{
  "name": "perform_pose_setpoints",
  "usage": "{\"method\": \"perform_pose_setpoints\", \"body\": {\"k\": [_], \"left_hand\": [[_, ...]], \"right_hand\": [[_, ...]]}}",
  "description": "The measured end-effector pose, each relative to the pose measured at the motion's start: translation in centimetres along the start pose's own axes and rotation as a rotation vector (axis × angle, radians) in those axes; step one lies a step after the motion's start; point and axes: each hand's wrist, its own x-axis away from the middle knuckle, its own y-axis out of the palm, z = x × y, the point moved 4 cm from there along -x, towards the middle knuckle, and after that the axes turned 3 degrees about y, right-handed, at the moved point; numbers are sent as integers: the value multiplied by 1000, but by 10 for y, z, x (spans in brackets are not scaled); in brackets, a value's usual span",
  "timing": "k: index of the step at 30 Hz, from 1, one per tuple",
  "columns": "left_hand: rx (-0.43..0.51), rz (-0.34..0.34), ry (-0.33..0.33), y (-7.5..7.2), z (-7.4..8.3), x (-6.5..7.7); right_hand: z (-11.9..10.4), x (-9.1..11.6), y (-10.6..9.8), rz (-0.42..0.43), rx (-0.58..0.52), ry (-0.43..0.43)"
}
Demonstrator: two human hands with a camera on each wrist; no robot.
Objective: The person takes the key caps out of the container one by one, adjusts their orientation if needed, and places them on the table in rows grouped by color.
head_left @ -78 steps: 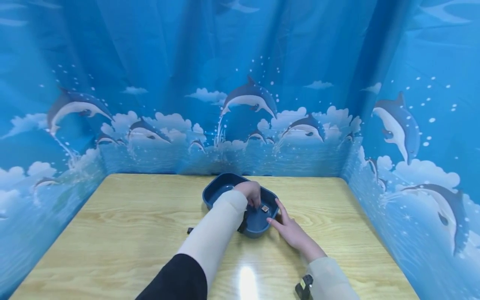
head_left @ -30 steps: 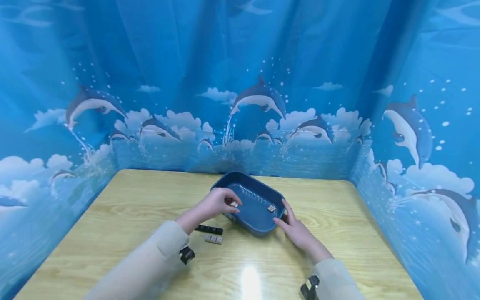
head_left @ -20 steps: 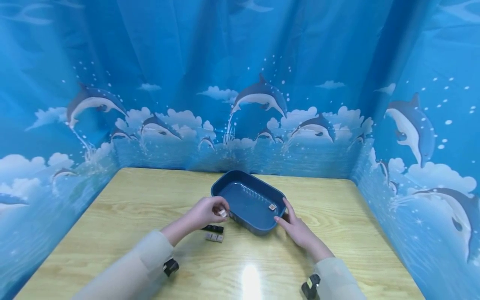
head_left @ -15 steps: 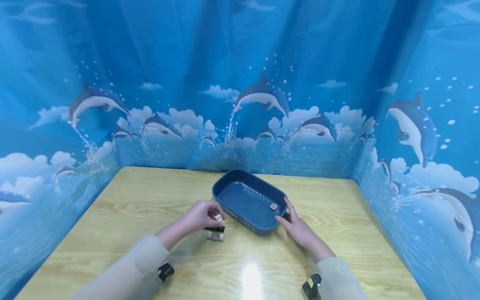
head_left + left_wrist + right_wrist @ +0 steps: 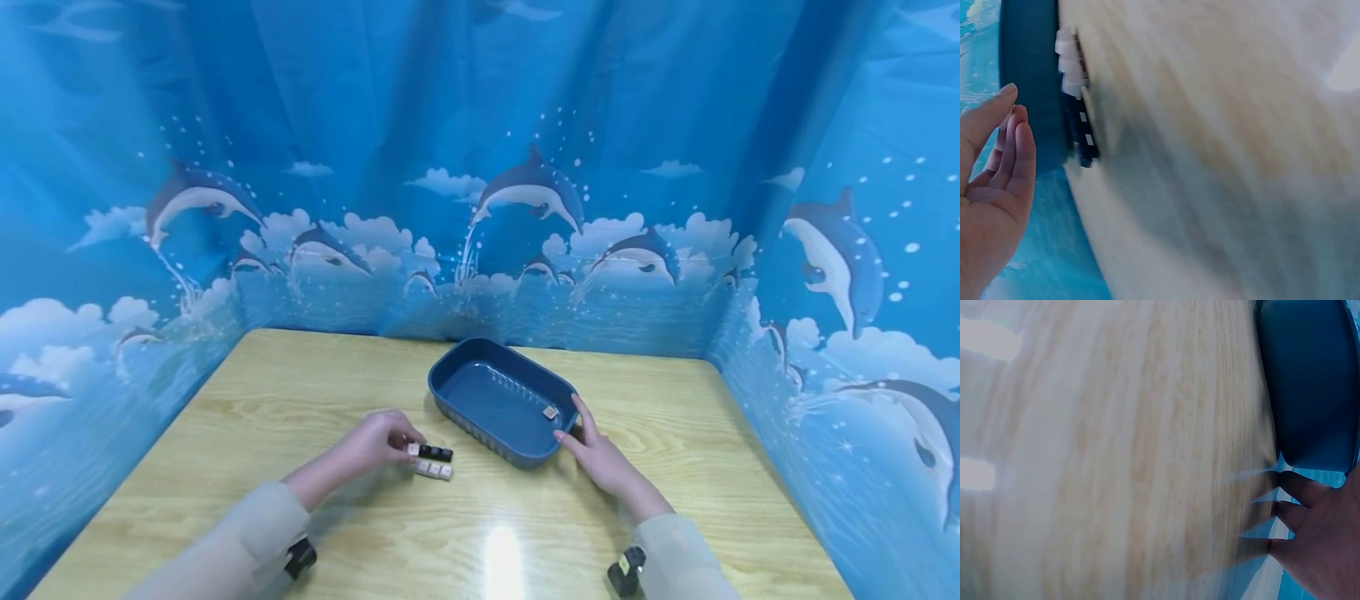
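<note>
My left hand (image 5: 378, 439) pinches a small white keycap (image 5: 413, 449) between thumb and fingertips, right at the left end of a short row of black keycaps (image 5: 436, 452). Just in front of that row lies a row of white keycaps (image 5: 434, 470). In the left wrist view the thumb and fingertips come close together, and the pinched keycap is hidden. My right hand (image 5: 603, 458) holds the right end of a dark blue box (image 5: 480, 396), thumb on the near side and index finger at the end rim. Inside, near that end, sits one light keycap (image 5: 551, 412) with a brownish mark.
The wooden table (image 5: 315, 375) reaches back to a blue curtain (image 5: 352, 167) printed with dolphins, which also closes off both sides. Each wrist wears a small black camera (image 5: 625, 572). A bright reflection shines on the table's front part.
My left hand has come out of the box with the white keycap and moved left and towards me, down to the black row. My right hand stays at the box's right end.
</note>
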Motion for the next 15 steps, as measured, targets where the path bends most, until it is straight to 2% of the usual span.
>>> {"method": "perform_pose_setpoints", "body": {"k": [5,12,15], "left_hand": [[23,-19,-101,4,-11,6],[-98,-17,-207,10,-17,8],[-141,-14,-232,14,-19,7]], "right_hand": [[0,0,0,-2,2,5],[0,0,0,-3,-9,5],[0,0,0,-3,-12,2]]}}
